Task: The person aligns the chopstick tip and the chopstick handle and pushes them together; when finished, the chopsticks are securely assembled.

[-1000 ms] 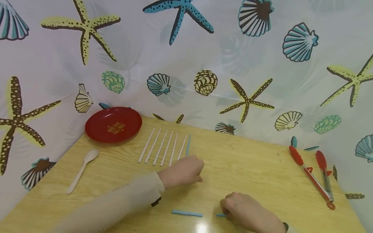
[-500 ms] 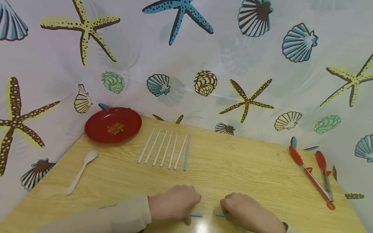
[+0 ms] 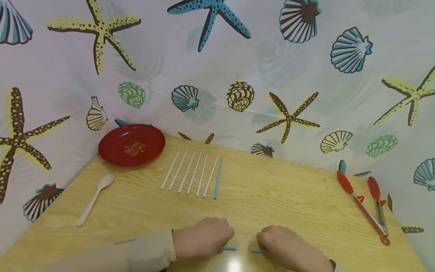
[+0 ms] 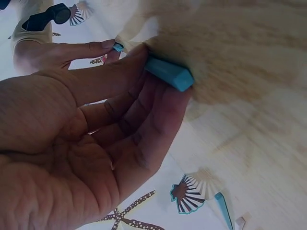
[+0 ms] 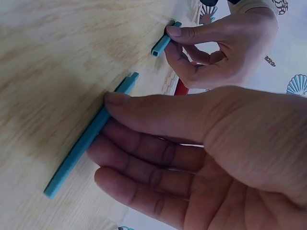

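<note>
My left hand (image 3: pixel 204 238) pinches a short blue chopstick piece (image 3: pixel 229 248) between thumb and fingers, low in the middle of the head view. A small square hole shows in this piece's end (image 5: pixel 156 51) in the right wrist view. Just to the right, my right hand (image 3: pixel 289 245) holds a longer-looking blue chopstick piece (image 5: pixel 79 148), thumb on one side and fingers on the other. Its narrowed tip (image 5: pixel 134 75) points toward the left hand. A gap separates the two pieces. In the left wrist view, the left piece (image 4: pixel 168 73) is close to the tabletop.
Beyond the hands lie several white chopsticks (image 3: pixel 186 172) in a row, with a blue chopstick (image 3: pixel 218 178) at its right end. A red plate (image 3: pixel 112 151) and a pale spoon (image 3: pixel 91 203) are at left; red-tipped tongs (image 3: pixel 368 211) lie at far right. Patterned cloth hangs behind.
My left hand has come down from beside the blue chopstick in the row to the left blue piece and now pinches it, lifting it slightly. The right hand has stayed in place.
</note>
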`<state>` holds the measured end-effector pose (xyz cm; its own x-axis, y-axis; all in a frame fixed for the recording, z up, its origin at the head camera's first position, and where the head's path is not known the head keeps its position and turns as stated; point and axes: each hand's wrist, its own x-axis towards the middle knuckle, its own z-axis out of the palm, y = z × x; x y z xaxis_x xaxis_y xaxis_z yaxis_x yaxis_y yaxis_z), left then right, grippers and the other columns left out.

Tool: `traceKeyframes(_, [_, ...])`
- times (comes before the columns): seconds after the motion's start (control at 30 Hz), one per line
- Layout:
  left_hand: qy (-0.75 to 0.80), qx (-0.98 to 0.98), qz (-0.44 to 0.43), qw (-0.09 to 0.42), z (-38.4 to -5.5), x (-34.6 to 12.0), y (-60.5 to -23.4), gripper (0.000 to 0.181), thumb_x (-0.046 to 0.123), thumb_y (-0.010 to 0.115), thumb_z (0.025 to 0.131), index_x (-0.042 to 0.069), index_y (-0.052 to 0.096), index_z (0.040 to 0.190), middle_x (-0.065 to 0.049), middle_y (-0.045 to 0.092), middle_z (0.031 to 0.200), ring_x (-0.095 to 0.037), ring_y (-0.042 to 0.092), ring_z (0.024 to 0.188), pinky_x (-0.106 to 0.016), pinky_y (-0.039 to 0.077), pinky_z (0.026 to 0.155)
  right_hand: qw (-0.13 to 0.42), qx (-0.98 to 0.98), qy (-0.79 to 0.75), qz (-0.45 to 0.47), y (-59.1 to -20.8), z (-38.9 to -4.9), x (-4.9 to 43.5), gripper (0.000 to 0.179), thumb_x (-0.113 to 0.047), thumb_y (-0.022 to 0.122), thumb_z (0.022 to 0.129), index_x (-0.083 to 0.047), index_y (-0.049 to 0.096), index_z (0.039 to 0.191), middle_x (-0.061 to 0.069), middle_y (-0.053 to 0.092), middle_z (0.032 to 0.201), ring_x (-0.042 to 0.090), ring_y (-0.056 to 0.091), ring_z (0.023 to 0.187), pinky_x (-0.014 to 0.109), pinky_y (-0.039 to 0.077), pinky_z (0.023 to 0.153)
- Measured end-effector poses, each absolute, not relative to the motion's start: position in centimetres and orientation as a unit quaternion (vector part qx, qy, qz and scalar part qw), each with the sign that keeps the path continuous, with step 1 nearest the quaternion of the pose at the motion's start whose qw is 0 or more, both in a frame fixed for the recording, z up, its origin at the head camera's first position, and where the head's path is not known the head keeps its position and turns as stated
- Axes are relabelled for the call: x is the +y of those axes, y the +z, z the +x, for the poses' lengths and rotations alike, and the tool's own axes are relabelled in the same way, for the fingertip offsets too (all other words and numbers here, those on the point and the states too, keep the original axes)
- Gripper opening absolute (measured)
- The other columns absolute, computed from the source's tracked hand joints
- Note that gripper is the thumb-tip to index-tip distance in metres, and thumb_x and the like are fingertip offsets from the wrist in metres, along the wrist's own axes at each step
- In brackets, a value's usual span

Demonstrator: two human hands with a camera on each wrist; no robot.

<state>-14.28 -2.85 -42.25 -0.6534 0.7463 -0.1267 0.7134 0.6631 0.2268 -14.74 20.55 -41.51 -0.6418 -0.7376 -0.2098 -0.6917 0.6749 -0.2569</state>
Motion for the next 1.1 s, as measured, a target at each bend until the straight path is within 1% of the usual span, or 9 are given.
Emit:
traceKeyframes(0.07, [0.076,0.903,0.41,0.105,-14.3,-2.9,-42.2,0.054,0.006,0.082,0.08,0.016,0.035,0.055,0.009,0.02,0.052,-0.003,0.017,0.047,-0.015,0.02,0.04,0.147,0.904,-0.074,-0.393,-41.5,-14.7,20.5,0.028,0.0,0.069,0.088,-0.017,0.057,0.07,-0.015,0.043,0.066,0.002,0.04,0.056,0.018,0.04,0.051])
traceKeyframes(0.17, [0.066,0.9,0.42,0.1,-14.3,-3.0,-42.3,0.051,0.003,0.078,0.082,0.016,0.036,0.056,0.008,0.022,0.054,-0.004,0.018,0.048,-0.017,0.018,0.04,0.136,0.905,-0.073,-0.396,-41.6,-14.6,20.5,0.031,0.001,0.068,0.087,-0.019,0.054,0.068,-0.014,0.041,0.065,0.002,0.038,0.055,0.018,0.038,0.05])
traceKeyframes(0.33, [0.065,0.895,0.431,0.09,-14.3,-3.2,-42.3,0.04,0.0,0.073,0.085,0.015,0.044,0.061,0.008,0.029,0.058,-0.005,0.023,0.051,-0.018,0.022,0.042,0.118,0.904,-0.068,-0.404,-41.7,-14.5,20.6,0.029,-0.001,0.066,0.089,-0.018,0.052,0.07,-0.014,0.039,0.066,0.003,0.037,0.056,0.018,0.037,0.05])
traceKeyframes(0.5, [0.075,0.894,0.438,0.048,-14.9,-3.8,-41.7,0.03,-0.002,0.066,0.089,0.013,0.047,0.071,0.007,0.033,0.06,-0.005,0.027,0.054,-0.019,0.025,0.044,0.085,0.904,-0.071,-0.414,-41.5,-14.8,20.9,0.023,-0.002,0.065,0.09,-0.015,0.051,0.078,-0.014,0.039,0.065,0.001,0.035,0.054,0.017,0.036,0.047])
traceKeyframes(0.63, [0.114,0.893,0.433,0.048,-15.8,-4.1,-41.1,0.021,0.003,0.07,0.09,0.01,0.054,0.08,0.006,0.046,0.062,-0.002,0.036,0.054,-0.016,0.033,0.046,0.052,0.891,-0.108,-0.438,-41.0,-15.4,21.4,0.021,-0.001,0.065,0.091,-0.013,0.048,0.086,-0.016,0.037,0.064,-0.002,0.03,0.051,0.014,0.03,0.044])
traceKeyframes(0.77, [0.16,0.899,0.403,0.06,-16.9,-4.0,-40.6,0.005,0.004,0.074,0.088,0.006,0.069,0.09,0.003,0.066,0.076,-0.001,0.056,0.064,-0.014,0.044,0.054,-0.011,0.881,-0.116,-0.459,-40.4,-16.3,21.6,0.019,0.0,0.066,0.091,-0.011,0.051,0.093,-0.015,0.034,0.061,-0.003,0.024,0.051,0.013,0.025,0.043])
traceKeyframes(0.87, [0.172,0.908,0.379,0.051,-17.7,-4.0,-40.1,0.009,0.001,0.073,0.087,0.008,0.075,0.093,0.003,0.069,0.082,-0.005,0.062,0.074,-0.017,0.048,0.057,-0.047,0.881,-0.112,-0.457,-39.9,-16.8,21.6,0.021,0.003,0.069,0.089,-0.009,0.057,0.101,-0.009,0.053,0.067,-0.002,0.034,0.053,0.014,0.034,0.046])
traceKeyframes(0.97, [0.169,0.915,0.366,0.017,-18.2,-4.1,-39.6,0.014,-0.003,0.072,0.087,0.01,0.076,0.091,0.005,0.065,0.079,-0.006,0.061,0.074,-0.018,0.048,0.056,-0.062,0.884,-0.112,-0.449,-39.4,-17.2,21.5,0.024,0.003,0.071,0.088,-0.01,0.061,0.106,-0.001,0.067,0.085,0.001,0.048,0.06,0.018,0.046,0.053])
traceKeyframes(1.1, [0.164,0.917,0.361,-0.039,-18.7,-4.1,-39.2,0.015,-0.003,0.072,0.087,0.011,0.077,0.093,0.004,0.062,0.077,-0.009,0.06,0.073,-0.018,0.048,0.057,-0.082,0.892,-0.11,-0.432,-38.8,-17.4,21.3,0.025,0.0,0.07,0.09,-0.013,0.06,0.109,-0.002,0.065,0.088,0.002,0.047,0.057,0.02,0.047,0.052])
